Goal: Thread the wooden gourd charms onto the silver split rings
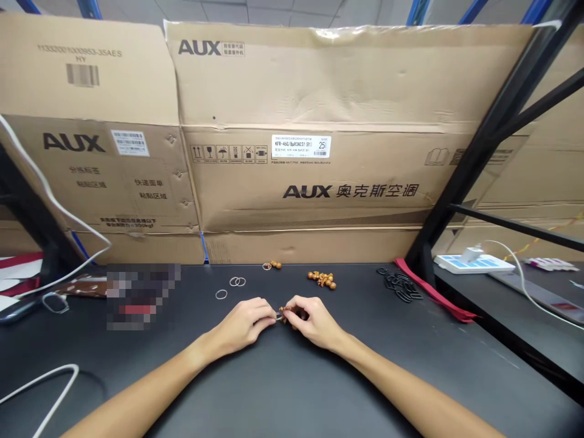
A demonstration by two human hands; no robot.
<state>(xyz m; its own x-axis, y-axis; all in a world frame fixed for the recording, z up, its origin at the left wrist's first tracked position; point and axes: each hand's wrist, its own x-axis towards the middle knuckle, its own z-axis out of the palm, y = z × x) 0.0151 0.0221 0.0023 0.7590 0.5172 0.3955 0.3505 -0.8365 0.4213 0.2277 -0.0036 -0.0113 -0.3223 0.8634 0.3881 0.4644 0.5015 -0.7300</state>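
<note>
My left hand [249, 322] is closed in a pinch on a thin silver split ring [278, 316] near the middle of the table. Just beside it, my right hand [317, 322] pinches a small golden-brown beaded charm [283, 309], which meets the ring between my fingertips. Fingers partly hide the charm, and whether the ring passes through it I cannot tell. Behind my left hand lie a loose ring [221, 294] and two overlapping rings [238, 281]. A ring with a similar charm [275, 264] rests farther back. Beyond my right hand is a cluster of golden-brown charms [322, 279].
Large cardboard boxes [301, 207] stand along the back of the black table [292, 389]. Black rings [401, 286] and a red strap [438, 293] lie at right, by a black metal frame [424, 249]. White cables [55, 380], glasses [55, 302] and a brown packet [86, 285] are at left.
</note>
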